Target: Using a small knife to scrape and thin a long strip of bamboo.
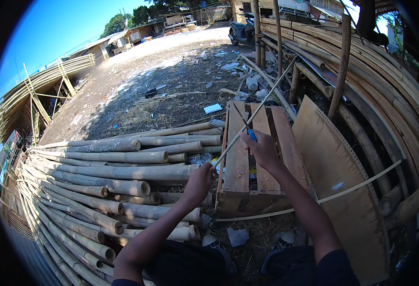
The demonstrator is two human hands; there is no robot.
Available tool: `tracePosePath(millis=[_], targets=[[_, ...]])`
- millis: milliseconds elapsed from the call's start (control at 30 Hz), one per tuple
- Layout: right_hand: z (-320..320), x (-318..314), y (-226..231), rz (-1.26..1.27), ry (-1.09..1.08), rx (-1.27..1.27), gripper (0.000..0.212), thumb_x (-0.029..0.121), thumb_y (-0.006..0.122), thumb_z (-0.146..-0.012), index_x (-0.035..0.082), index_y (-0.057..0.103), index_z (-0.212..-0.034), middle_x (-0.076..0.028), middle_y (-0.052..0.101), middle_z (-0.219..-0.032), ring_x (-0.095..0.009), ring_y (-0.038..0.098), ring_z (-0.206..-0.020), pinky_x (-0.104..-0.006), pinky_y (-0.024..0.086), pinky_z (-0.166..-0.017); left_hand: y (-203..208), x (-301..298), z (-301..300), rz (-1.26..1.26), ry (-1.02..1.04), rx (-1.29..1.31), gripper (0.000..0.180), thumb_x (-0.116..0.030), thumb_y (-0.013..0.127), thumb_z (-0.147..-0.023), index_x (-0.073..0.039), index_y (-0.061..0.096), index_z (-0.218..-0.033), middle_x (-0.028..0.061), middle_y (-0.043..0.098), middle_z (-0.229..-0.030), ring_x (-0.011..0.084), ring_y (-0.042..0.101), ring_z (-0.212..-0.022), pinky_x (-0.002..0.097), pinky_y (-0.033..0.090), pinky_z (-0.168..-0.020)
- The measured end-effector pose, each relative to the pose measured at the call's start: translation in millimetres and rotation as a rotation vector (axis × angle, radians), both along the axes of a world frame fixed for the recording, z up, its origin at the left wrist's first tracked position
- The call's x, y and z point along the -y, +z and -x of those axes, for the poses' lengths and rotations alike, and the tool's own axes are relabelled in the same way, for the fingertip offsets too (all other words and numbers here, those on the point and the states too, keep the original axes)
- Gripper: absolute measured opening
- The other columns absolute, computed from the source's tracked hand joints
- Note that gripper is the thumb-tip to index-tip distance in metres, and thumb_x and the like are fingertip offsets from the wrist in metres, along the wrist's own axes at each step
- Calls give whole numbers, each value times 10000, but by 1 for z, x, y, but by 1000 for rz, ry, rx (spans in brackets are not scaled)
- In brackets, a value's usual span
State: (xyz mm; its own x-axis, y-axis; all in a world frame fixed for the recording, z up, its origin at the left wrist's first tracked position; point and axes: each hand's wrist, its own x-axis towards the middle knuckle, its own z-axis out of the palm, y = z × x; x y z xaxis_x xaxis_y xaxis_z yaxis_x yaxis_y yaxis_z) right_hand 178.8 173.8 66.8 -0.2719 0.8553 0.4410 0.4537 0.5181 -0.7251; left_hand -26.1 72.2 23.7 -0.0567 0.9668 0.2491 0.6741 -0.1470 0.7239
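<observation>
My left hand point(201, 183) is closed around the near end of a long thin bamboo strip point(269, 95), which slants up and away to the right. In my right hand point(263, 150) is a knife point(252, 135) with a blue handle, gripped by closed fingers. Its narrow blade points up and away and lies against or just beside the strip; which, I cannot tell. Both hands are above a slatted wooden crate point(237, 169) that stands in front of my feet.
Stacked bamboo poles point(123, 171) fill the left side, cut ends toward me. A plywood sheet point(333, 190) leans at the right, with a bamboo slat point(352, 191) across it. Behind are split bamboo lengths point(376, 71), upright posts point(341, 66), a scooter point(242, 32) and scattered litter.
</observation>
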Motion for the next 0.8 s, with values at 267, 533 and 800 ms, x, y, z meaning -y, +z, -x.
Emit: tracePosePath(millis=[267, 533, 800], targets=[[23, 30, -43, -39, 209, 195, 519, 431, 450, -963, -3, 594, -718, -194, 548, -565, -381, 580, -569, -464, 443, -546, -5, -4, 5, 75, -90, 151, 283, -225, 458, -979, -5, 557, -831, 30, 504, -598, 112, 480, -533, 294, 391, -514], [-8, -3, -54, -331, -98, 282, 514, 448, 456, -961, 39, 621, -698, -151, 565, -536, -342, 593, -500, -443, 462, -485, 6, 3, 0, 273, -179, 311, 298, -266, 438, -998, -61, 535, -805, -60, 411, -601, 34, 337, -473, 218, 278, -427], [-2, 13, -71, -246, -35, 244, 509, 448, 464, -957, 38, 611, -694, -157, 563, -539, -343, 591, -502, -447, 456, -479, -16, -4, 0, 64, -130, 124, 317, -238, 465, -984, 12, 545, -806, 47, 510, -595, 141, 482, -525, 326, 389, -519]])
